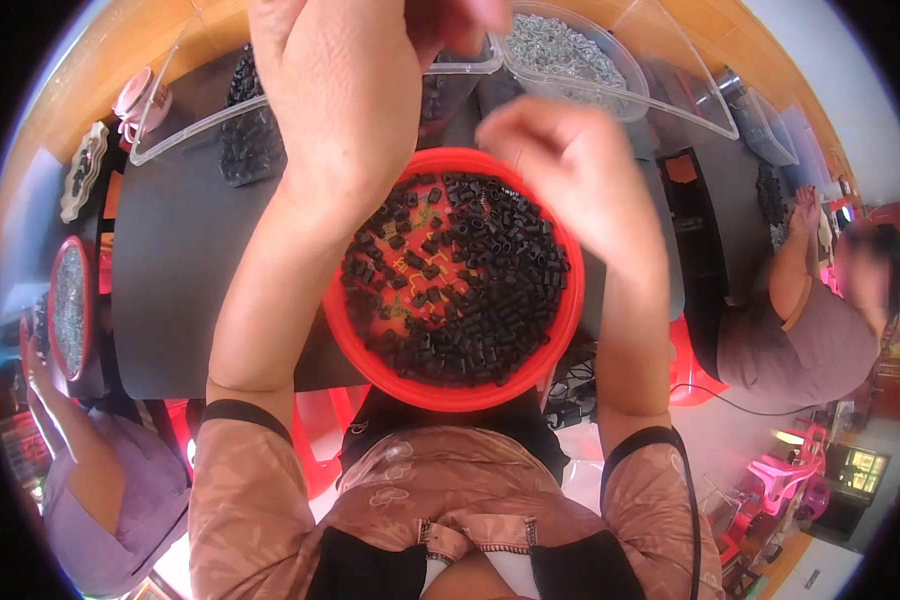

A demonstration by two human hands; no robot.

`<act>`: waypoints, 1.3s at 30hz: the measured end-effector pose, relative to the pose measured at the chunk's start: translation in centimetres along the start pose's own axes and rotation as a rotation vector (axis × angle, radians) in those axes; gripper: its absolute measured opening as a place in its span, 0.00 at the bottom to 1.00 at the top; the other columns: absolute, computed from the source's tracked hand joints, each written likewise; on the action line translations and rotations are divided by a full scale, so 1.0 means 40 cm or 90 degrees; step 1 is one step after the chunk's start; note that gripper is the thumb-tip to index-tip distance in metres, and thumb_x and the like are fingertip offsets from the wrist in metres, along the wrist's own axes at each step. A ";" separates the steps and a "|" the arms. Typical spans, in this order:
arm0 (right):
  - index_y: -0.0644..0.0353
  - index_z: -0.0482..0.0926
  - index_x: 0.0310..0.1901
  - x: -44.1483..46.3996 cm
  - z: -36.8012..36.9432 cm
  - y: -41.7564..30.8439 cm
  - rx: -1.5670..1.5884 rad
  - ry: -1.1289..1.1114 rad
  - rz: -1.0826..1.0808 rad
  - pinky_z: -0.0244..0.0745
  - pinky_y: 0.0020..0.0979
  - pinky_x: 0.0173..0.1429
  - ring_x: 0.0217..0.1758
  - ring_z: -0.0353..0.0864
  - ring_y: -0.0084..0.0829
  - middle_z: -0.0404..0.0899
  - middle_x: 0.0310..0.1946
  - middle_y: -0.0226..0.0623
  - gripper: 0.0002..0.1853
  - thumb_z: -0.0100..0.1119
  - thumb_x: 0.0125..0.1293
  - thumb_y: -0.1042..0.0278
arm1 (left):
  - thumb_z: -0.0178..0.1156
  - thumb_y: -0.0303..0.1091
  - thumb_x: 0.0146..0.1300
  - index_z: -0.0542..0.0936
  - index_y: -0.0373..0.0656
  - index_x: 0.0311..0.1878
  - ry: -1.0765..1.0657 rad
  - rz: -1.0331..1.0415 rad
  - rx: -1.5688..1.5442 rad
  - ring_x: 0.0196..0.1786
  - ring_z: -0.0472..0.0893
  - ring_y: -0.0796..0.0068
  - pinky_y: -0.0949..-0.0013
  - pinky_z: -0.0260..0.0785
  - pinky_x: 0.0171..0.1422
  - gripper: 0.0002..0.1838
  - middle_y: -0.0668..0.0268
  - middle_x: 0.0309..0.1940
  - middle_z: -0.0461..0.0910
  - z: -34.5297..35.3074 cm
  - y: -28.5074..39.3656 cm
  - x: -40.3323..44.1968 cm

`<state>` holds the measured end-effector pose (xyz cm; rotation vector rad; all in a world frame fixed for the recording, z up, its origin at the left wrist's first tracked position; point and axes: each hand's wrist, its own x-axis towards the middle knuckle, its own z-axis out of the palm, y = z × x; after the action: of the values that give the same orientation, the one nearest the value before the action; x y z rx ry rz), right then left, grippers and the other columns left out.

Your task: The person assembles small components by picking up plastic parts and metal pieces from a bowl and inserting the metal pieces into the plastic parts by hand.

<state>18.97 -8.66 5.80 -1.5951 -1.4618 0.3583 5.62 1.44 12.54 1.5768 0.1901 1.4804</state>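
My left hand [340, 100] is raised high and close to the camera. Its fingers are partly cut off by the top edge and partly turned away, so what they hold, if anything, is hidden. My right hand [570, 165] hovers over the far right rim of a round red tray [454, 400]. Its fingers bend toward the left and are smeared by motion; nothing can be made out in them. Many small black tube-like pieces [490, 330] lie in the tray, heaped at the right and front and scattered thinly at the left over a printed bottom.
Behind the tray stand a clear tub [570, 60] of small transparent parts and a bag of black pieces [250, 145] on the dark table [190, 270]. A co-worker [810, 320] sits at right, another [110, 480] at left beside a red-rimmed tray [87, 310].
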 end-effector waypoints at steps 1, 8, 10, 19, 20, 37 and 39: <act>0.63 0.84 0.34 -0.031 0.011 0.004 -0.067 -0.032 0.012 0.76 0.36 0.41 0.33 0.84 0.42 0.83 0.30 0.44 0.06 0.61 0.60 0.69 | 0.45 0.52 0.75 0.76 0.47 0.13 0.015 -0.013 -0.027 0.08 0.60 0.84 0.78 0.47 0.13 0.33 0.71 0.06 0.68 0.005 -0.008 0.000; 0.60 0.84 0.33 -0.153 0.083 0.004 -0.238 -0.079 -0.005 0.74 0.44 0.43 0.35 0.80 0.47 0.79 0.32 0.45 0.05 0.59 0.58 0.74 | 0.48 0.51 0.74 0.77 0.46 0.13 -0.079 -0.028 -0.158 0.07 0.62 0.85 0.80 0.48 0.12 0.33 0.70 0.07 0.72 0.006 0.006 -0.014; 0.61 0.84 0.34 -0.145 0.067 -0.023 -0.146 -0.049 0.010 0.74 0.44 0.43 0.35 0.80 0.47 0.79 0.31 0.45 0.05 0.59 0.58 0.75 | 0.48 0.51 0.74 0.78 0.46 0.13 -0.082 -0.036 -0.185 0.07 0.62 0.85 0.81 0.48 0.12 0.32 0.70 0.07 0.73 -0.001 0.009 -0.013; 0.61 0.83 0.33 -0.139 0.065 -0.014 -0.223 0.002 0.069 0.74 0.43 0.44 0.38 0.81 0.47 0.80 0.31 0.43 0.04 0.63 0.56 0.74 | 0.49 0.51 0.74 0.77 0.47 0.13 -0.046 -0.067 -0.101 0.08 0.62 0.86 0.80 0.46 0.13 0.32 0.72 0.07 0.71 -0.041 -0.012 0.007; 0.61 0.83 0.33 -0.139 0.065 -0.014 -0.222 0.001 0.076 0.74 0.43 0.44 0.38 0.80 0.47 0.80 0.32 0.43 0.03 0.63 0.56 0.74 | 0.49 0.52 0.73 0.77 0.47 0.12 -0.047 -0.072 -0.090 0.08 0.62 0.86 0.80 0.46 0.14 0.32 0.72 0.07 0.70 -0.048 -0.020 0.010; 0.60 0.83 0.33 -0.137 0.057 0.003 -0.268 0.074 0.124 0.74 0.44 0.41 0.35 0.80 0.47 0.79 0.31 0.42 0.03 0.63 0.57 0.74 | 0.48 0.51 0.75 0.75 0.47 0.12 -0.010 -0.163 -0.074 0.11 0.62 0.85 0.79 0.48 0.16 0.32 0.72 0.08 0.68 -0.047 -0.059 0.018; 0.60 0.83 0.33 -0.130 0.061 0.005 -0.269 0.067 0.115 0.74 0.44 0.41 0.35 0.80 0.48 0.80 0.32 0.42 0.03 0.63 0.57 0.74 | 0.47 0.51 0.75 0.74 0.47 0.12 -0.004 -0.162 -0.052 0.11 0.61 0.84 0.78 0.48 0.16 0.33 0.72 0.07 0.67 -0.043 -0.031 0.023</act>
<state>15.99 -12.28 2.49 -2.0575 -1.3762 0.0630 4.98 3.60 12.05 1.4340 0.3121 1.2695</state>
